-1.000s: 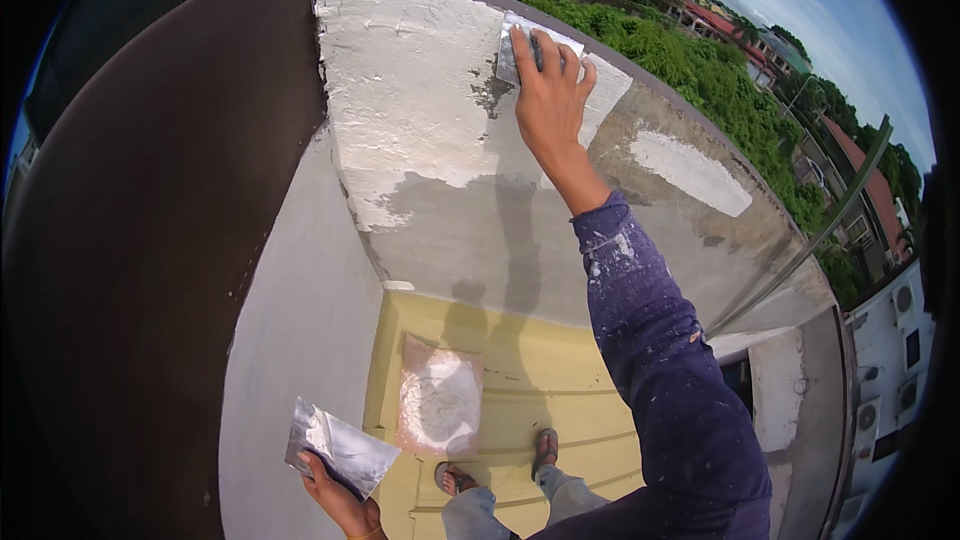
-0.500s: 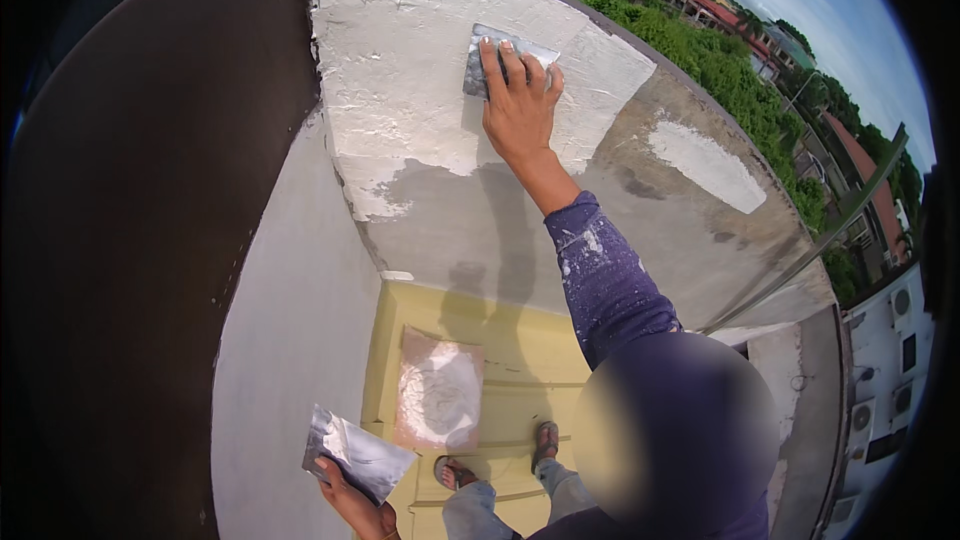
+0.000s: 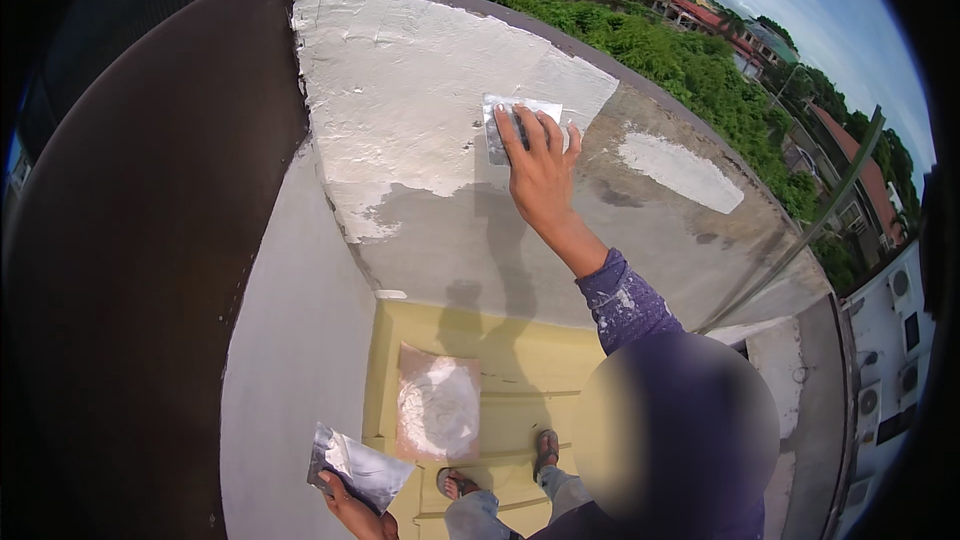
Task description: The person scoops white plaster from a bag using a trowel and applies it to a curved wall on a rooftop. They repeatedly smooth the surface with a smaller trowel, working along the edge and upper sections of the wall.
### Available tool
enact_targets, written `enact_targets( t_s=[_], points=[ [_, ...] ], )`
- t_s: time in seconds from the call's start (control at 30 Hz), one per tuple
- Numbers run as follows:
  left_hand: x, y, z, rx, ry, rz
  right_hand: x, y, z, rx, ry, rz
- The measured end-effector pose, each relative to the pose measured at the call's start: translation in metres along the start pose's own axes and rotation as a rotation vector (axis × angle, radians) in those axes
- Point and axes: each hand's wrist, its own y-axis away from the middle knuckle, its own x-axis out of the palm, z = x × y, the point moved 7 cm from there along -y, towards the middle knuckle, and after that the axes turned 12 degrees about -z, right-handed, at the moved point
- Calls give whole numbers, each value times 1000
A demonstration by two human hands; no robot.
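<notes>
Right hand [image 3: 543, 162] spreads over far blade [image 3: 494, 136], likely light, stiff, best held by its back; left hand [image 3: 352, 512] pinches near-left plate [image 3: 370, 472].

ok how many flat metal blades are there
2: the left hand holds one metal blade, low in view; the right hand holds another blade, up at the partly white wall.

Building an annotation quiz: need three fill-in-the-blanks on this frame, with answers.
1. The right hand, holding a rectangular silver metal blade, is pictured ____ (above/below) the left hand.
2. That hand's flat silver metal plate bears paste coloured ____.
3. The floor under the pinkish rectangular bag is pale ____.
above; white; yellow
</notes>
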Motion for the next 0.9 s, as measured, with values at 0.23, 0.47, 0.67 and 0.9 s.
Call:
enact_targets(
  t_s=[0.23,0.47,0.67,0.9],
  points=[
    [7,15,-3,-30,-12,-55,11,-69,-26,93,74,-126],
    [11,9,17,-103,314,8,35,-52,-9,161,7,-170],
    [-4,-4,32,-101,261,-73,96,34,47,-43,-5,-85],
    [-19,2,27,-98,287,-82,104,124,62,-183,-56,184]
  ],
)
